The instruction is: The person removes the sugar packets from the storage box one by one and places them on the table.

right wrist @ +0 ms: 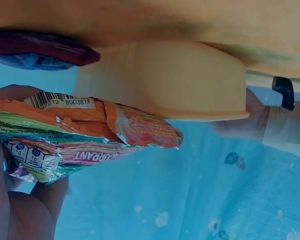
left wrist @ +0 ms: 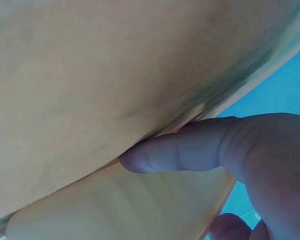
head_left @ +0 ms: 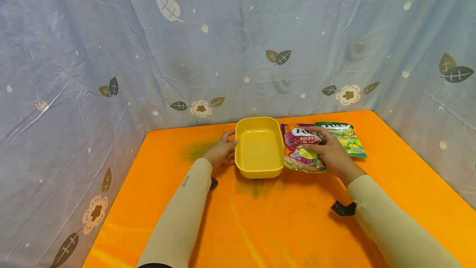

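A yellow rectangular tub (head_left: 259,173) stands upright on the orange table. My left hand (head_left: 221,151) is at its left side, fingers against the outer wall; the left wrist view has one straight finger (left wrist: 177,151) laid along the yellow wall (left wrist: 120,205). Just right of the tub, my right hand (head_left: 332,152) grips an orange and purple packet of fruit candy (head_left: 303,152) between thumb and fingers. In the right wrist view the candy packet (right wrist: 85,135) is held above the table, its end pointing at the tub (right wrist: 190,82).
Behind the held packet a purple packet (head_left: 283,127) lies on the table, partly hidden. A green candy packet (head_left: 347,139) lies to the right of it. A light blue leaf-print curtain (head_left: 230,53) hangs around the table (head_left: 282,226) at the back and sides.
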Demonstrator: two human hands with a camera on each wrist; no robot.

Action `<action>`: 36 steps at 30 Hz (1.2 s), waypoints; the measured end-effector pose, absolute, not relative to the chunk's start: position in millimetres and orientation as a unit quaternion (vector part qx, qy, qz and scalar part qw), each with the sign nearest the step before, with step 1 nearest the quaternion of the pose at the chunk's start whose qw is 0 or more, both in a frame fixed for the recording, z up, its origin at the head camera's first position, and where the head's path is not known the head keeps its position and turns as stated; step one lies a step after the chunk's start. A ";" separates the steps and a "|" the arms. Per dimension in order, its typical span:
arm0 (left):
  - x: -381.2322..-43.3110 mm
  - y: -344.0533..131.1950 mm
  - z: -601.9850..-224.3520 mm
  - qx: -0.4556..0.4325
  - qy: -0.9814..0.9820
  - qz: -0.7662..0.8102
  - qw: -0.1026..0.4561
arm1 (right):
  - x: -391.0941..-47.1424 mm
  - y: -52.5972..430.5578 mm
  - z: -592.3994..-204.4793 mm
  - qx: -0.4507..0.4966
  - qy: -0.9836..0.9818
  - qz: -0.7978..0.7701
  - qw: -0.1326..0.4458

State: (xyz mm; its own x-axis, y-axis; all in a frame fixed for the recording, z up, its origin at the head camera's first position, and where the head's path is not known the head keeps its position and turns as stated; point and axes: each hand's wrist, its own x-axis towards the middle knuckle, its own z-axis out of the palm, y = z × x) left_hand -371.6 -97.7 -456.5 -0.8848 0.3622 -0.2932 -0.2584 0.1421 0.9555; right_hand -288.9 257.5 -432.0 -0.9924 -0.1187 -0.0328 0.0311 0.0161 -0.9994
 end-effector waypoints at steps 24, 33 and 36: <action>-372.3 -97.1 -456.3 0.031 0.722 0.648 0.241 | -271.8 275.8 -461.1 -0.024 0.806 -0.587 0.074; -373.4 -99.0 -458.6 0.037 0.717 0.653 0.241 | -267.5 270.8 -464.0 -0.029 0.787 -0.609 0.095; -373.7 -98.6 -458.6 0.036 0.718 0.652 0.241 | -267.3 270.0 -464.8 -0.030 0.781 -0.616 0.099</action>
State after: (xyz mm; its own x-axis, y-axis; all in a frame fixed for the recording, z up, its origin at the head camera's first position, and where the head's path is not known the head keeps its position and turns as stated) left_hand -373.7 -98.6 -458.6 -0.8812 0.3667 -0.2984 -0.2623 0.1460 0.9539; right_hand -267.3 270.0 -464.8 -0.9785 -0.1686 -0.1187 0.0763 0.2391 -0.9680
